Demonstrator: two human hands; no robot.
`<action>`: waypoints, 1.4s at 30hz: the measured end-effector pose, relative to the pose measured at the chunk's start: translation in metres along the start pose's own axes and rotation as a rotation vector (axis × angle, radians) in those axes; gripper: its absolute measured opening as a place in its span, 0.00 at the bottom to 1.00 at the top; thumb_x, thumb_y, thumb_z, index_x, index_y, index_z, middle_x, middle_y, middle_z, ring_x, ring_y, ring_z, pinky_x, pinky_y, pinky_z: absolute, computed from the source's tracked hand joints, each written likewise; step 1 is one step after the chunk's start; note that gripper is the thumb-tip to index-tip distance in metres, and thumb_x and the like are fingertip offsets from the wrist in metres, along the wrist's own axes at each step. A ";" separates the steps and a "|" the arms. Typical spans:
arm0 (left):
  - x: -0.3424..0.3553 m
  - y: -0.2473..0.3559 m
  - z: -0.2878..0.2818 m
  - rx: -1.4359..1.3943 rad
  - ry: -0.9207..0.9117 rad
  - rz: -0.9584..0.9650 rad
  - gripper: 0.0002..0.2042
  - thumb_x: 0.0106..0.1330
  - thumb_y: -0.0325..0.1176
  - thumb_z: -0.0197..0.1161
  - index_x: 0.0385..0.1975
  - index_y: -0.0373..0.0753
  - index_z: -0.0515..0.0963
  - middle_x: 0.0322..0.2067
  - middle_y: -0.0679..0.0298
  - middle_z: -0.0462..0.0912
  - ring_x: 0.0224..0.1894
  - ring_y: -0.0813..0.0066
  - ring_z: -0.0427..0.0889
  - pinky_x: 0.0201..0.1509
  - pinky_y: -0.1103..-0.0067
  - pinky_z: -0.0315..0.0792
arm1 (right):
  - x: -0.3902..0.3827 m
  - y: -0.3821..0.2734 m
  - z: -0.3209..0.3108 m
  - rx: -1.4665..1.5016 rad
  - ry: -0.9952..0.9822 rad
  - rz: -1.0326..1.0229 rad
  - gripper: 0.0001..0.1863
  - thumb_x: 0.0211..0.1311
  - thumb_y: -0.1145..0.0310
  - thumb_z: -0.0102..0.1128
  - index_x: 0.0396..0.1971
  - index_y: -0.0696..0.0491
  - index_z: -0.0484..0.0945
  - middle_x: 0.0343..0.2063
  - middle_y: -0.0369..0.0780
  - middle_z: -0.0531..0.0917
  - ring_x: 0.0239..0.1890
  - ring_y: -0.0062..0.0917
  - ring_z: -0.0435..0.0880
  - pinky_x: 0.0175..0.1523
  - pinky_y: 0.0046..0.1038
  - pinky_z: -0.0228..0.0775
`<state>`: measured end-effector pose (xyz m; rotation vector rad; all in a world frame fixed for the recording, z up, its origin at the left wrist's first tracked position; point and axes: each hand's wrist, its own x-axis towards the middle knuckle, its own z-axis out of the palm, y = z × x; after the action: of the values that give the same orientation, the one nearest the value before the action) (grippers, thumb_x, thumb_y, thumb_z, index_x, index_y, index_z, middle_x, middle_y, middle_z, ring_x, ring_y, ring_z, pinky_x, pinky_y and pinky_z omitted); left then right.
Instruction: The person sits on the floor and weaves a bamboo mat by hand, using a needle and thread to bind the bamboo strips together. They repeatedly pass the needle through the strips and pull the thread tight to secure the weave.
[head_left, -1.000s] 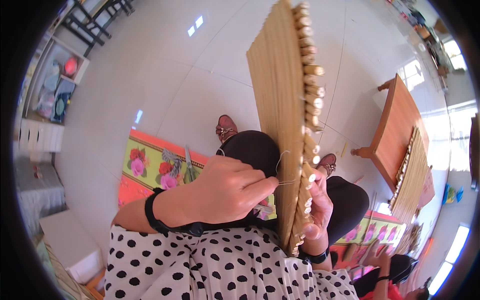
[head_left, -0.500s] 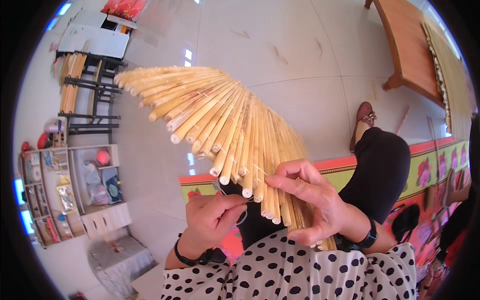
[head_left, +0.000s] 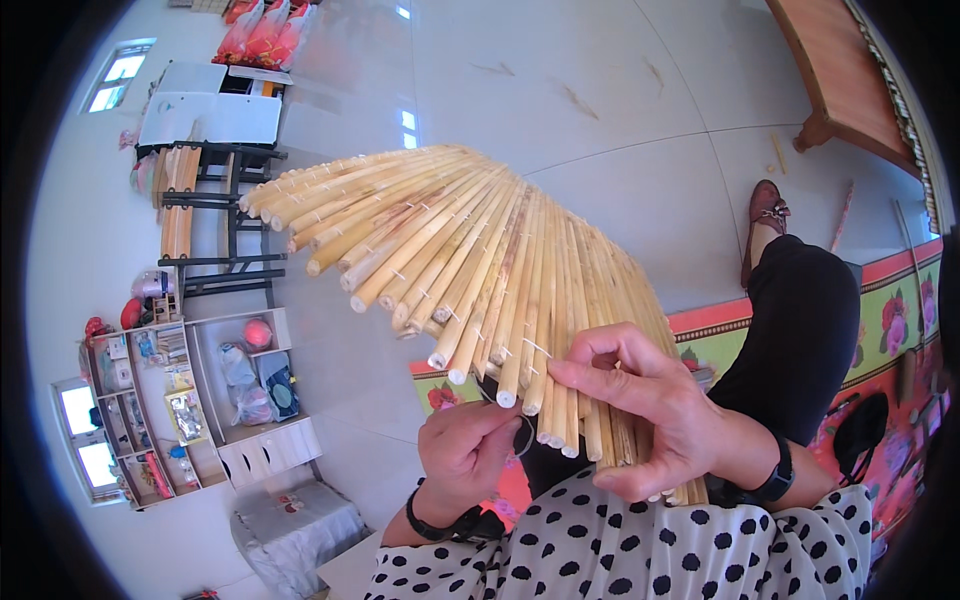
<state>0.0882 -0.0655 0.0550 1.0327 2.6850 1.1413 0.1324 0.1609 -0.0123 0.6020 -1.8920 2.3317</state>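
Observation:
A mat of pale reed sticks tied with white thread [head_left: 480, 250] rises from my lap, its stick ends fanned toward me. My right hand [head_left: 650, 410] grips its near edge, index finger and thumb pressed on the sticks beside a white tie. My left hand [head_left: 465, 450] is closed just below the stick ends, pinching what looks like the loose thread; its fingertips are partly hidden. Under me lies a red and green flowered mat [head_left: 890, 300]; my dotted white garment [head_left: 620, 540] shows beneath the work.
A wooden table [head_left: 840, 70] with another reed mat on its edge stands at upper right. Along the left are cubby shelves [head_left: 190, 400], black folding frames [head_left: 225, 280] and a cloth-covered box [head_left: 295, 525]. My shoe [head_left: 762, 225] is on the tiled floor.
A second ago the reed mat stood on edge with my left hand over its face; it now tilts, fanning leftward. My right hand has come round onto the top; my left hand is below the ends.

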 end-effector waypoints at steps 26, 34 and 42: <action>0.022 0.013 0.001 0.147 0.003 0.036 0.04 0.56 0.20 0.67 0.28 0.33 0.79 0.19 0.60 0.80 0.18 0.66 0.80 0.22 0.78 0.71 | 0.002 0.000 -0.001 -0.072 0.005 -0.054 0.40 0.47 0.59 0.72 0.61 0.62 0.71 0.50 0.46 0.71 0.46 0.34 0.77 0.48 0.27 0.75; 0.010 0.021 0.000 0.018 0.026 -0.289 0.04 0.59 0.20 0.65 0.30 0.34 0.77 0.19 0.60 0.81 0.22 0.72 0.85 0.24 0.79 0.73 | 0.003 0.001 0.002 -0.081 0.011 -0.063 0.40 0.46 0.58 0.72 0.61 0.62 0.72 0.50 0.47 0.71 0.46 0.35 0.78 0.48 0.29 0.75; -0.008 -0.007 0.001 0.036 0.155 -0.263 0.02 0.59 0.22 0.63 0.30 0.33 0.78 0.22 0.60 0.79 0.23 0.74 0.78 0.28 0.78 0.71 | 0.004 0.005 0.007 -0.152 0.059 -0.146 0.39 0.51 0.56 0.67 0.61 0.63 0.69 0.54 0.51 0.70 0.57 0.46 0.72 0.59 0.37 0.68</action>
<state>0.0904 -0.0736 0.0478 0.5916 2.8589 1.1680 0.1293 0.1522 -0.0146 0.6253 -1.9079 2.0722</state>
